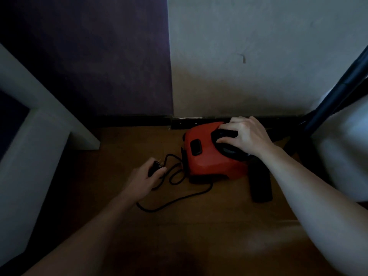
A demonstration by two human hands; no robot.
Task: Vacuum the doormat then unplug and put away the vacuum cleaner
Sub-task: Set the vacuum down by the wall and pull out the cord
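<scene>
Red vac body (209,158): on wood floor (189,240), far end just beside black skirting (191,124); sits under R hand.
R hand (247,136): fingers curled round black top handle (223,134).
L hand (146,181): pinches plug (155,168); cord (179,193) loops on floor btwn this grip and vac.
Floor room: open boards nearer than both grips.
Left of L hand: white furniture leg (59,124), near.
Right of R hand: dark tube (338,90) leaning, close.
Below R wrist: black nozzle (260,186) flat on floor, beside vac.
</scene>
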